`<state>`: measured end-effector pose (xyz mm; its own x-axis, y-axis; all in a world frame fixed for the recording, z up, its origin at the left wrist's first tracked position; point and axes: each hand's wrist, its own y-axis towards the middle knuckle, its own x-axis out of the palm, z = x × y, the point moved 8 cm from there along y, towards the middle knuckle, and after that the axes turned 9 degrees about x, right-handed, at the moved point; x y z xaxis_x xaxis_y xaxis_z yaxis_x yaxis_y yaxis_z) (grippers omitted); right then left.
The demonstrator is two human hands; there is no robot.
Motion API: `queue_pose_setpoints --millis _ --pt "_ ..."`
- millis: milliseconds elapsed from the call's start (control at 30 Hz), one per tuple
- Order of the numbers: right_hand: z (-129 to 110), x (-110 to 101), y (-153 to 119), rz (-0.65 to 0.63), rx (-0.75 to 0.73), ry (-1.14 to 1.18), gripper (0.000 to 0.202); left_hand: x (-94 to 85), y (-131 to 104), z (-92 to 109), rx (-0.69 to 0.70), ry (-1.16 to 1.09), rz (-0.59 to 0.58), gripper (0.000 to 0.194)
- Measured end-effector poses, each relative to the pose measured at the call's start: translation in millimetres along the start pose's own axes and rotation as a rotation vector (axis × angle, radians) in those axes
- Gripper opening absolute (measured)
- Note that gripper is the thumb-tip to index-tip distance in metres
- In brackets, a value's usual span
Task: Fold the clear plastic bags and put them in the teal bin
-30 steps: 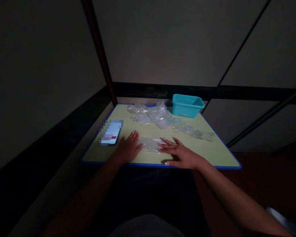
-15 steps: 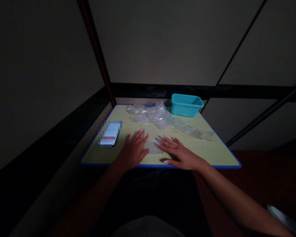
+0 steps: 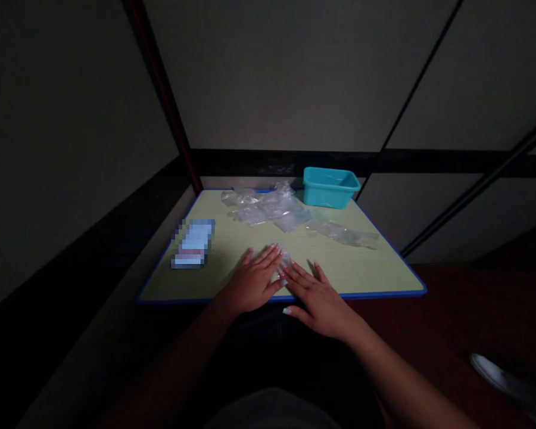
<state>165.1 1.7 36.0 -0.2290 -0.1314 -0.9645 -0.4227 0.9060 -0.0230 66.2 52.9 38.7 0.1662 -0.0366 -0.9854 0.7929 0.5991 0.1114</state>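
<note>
A small clear plastic bag [image 3: 284, 260] lies flat near the front edge of the table, mostly covered by my hands. My left hand [image 3: 255, 281] rests palm down over its left part, fingers stretched out. From the right, my right hand [image 3: 316, 301] lies flat with its fingertips on the bag and its thumb apart at the table's edge. The fingertips of both hands nearly meet. Behind them, several crumpled clear plastic bags [image 3: 288, 213] are heaped at the back, and a long clear plastic strip or bag [image 3: 342, 233] stretches toward the right.
The pale yellow table [image 3: 232, 250] has a blue rim. A turquoise plastic basket [image 3: 329, 193] stands at its back right. On the left lies a phone [image 3: 194, 243] with its screen lit, partly blurred. Walls close in behind and at the left. A pale object [image 3: 495, 372] is on the floor at right.
My hands have moved closer together over the small bag, covering more of it. The whole view has shifted slightly. The other bags, basket and phone stay in place on the table.
</note>
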Motion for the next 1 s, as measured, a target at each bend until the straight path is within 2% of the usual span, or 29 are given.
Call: queue_pose_setpoints --millis 167,433,567,733,833,1000 --pt "-0.6 1.0 1.7 0.016 -0.009 -0.001 0.066 8.3 -9.5 -25.4 -0.094 0.033 -0.065 0.057" --pt "0.2 4.0 0.6 0.037 -0.043 0.002 0.072 5.7 -29.6 -59.7 -0.259 0.098 -0.094 0.060" --pt "3.8 3.1 -0.5 0.096 -0.010 0.014 0.078 -2.1 -27.7 -52.6 -0.272 0.109 0.011 0.059" --pt "17.3 -3.0 11.6 0.169 0.231 0.063 0.065 -3.6 -24.0 -37.5 -0.221 0.064 0.125 0.056" --pt "16.8 -6.2 26.3 0.191 0.324 0.049 0.064 -1.5 -23.9 -37.7 -0.230 0.073 0.129 0.054" --pt "12.4 -0.4 45.5 0.156 0.341 0.018 0.065 0.2 -23.9 -40.0 -0.236 0.065 0.110 0.053"
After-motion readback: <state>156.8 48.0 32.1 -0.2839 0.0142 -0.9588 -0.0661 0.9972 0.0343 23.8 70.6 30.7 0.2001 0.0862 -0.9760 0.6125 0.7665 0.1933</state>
